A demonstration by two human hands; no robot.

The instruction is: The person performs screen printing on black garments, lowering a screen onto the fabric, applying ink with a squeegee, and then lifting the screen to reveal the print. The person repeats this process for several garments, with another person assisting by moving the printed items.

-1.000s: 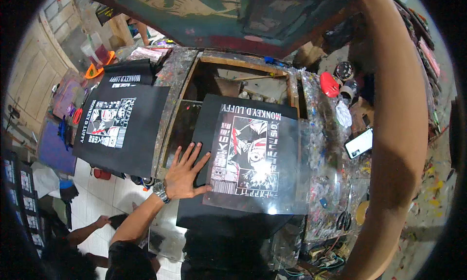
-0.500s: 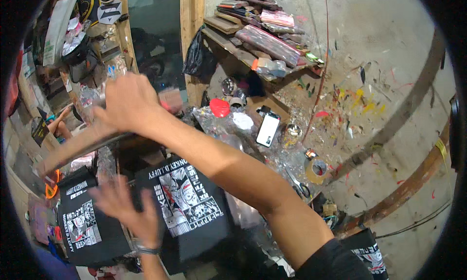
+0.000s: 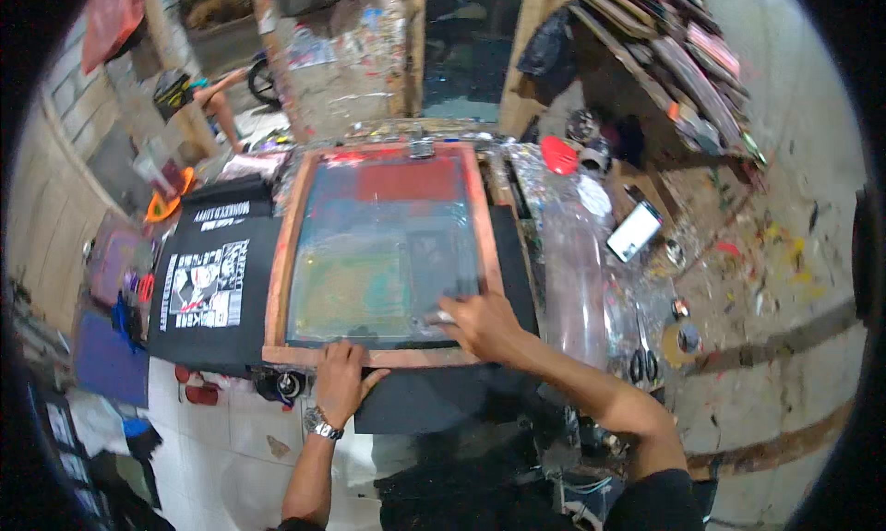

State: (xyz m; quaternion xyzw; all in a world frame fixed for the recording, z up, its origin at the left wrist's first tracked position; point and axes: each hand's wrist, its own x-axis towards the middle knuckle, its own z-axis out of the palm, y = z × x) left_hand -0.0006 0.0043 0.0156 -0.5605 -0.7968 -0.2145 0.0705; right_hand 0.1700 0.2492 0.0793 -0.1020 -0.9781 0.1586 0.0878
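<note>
A wooden-framed printing screen point(image 3: 278, 296) lies flat over black fabric point(image 3: 406, 406), its mesh stained red, yellow and green. My left hand point(image 3: 340, 383) is on the frame's near rail, fingers bent over the wood and thumb out to the right. My right hand point(image 3: 487, 326) is closed above the near right corner of the mesh. Something small and pale pokes out at its fingers, too blurred to name. Beside the frame on the left lies a black printed fabric piece point(image 3: 245, 321) with white and red artwork.
To the right, a phone point(image 3: 635, 232), scissors point(image 3: 643, 351) and a tape roll point(image 3: 688, 338) lie on the cluttered bench. A red lid-like disc point(image 3: 559, 155) is farther back. Long boards and squeegee-like pieces point(image 3: 697, 79) are piled on a shelf. A metal clamp point(image 3: 421, 144) sits at the frame's far rail.
The screen has come down flat over the fabric. My right hand has left its raised edge for the near right mesh; my left hand has moved onto the near rail. The view has turned left.
</note>
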